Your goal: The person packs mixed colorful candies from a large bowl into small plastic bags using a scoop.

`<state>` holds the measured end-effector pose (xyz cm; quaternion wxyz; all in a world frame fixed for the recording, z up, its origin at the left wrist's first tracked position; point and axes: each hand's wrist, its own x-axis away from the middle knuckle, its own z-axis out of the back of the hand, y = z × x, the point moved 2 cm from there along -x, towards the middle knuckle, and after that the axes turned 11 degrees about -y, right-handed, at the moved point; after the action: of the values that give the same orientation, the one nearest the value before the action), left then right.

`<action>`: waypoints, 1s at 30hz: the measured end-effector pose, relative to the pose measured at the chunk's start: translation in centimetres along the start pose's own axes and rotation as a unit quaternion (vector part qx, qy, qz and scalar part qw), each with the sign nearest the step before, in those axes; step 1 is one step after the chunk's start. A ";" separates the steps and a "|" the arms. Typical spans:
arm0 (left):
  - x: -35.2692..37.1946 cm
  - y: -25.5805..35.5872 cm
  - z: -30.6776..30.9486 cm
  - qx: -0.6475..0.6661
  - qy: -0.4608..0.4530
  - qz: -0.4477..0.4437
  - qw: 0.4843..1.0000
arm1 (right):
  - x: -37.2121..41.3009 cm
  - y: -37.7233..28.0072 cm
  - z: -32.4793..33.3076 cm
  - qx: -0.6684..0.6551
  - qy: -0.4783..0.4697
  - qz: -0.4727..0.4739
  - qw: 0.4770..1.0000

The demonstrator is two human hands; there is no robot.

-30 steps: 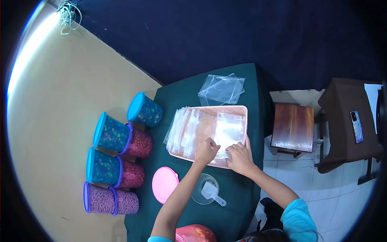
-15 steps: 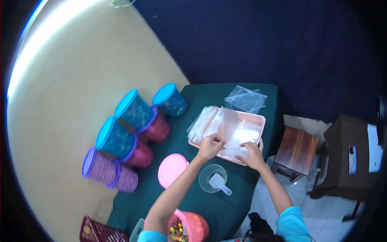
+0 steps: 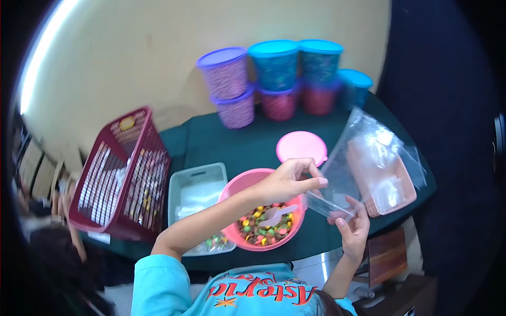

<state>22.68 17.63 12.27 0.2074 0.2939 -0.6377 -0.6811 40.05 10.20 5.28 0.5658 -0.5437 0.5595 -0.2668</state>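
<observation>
Your left hand [image 3: 292, 180] and right hand [image 3: 352, 227] each pinch the bag [image 3: 361, 139] mouth, held just beside the candy bowl [image 3: 241, 185].

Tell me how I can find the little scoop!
Look at the dark green table and find the big pink bowl at its near edge, beside the grey tray. The scoop lies on the colourful sweets in that bowl, near the left hand pinching a clear bag. It is the only white thing among them.
</observation>
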 end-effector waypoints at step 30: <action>30.2 -7.8 1.2 0.027 0.253 0.023 0.967 | 3.9 8.4 -24.0 -0.088 -0.041 -0.155 0.983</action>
<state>0.22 -0.52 0.47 0.3696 0.4473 -0.5895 -0.5619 16.26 1.31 1.47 0.4897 -0.6821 0.4661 -0.2787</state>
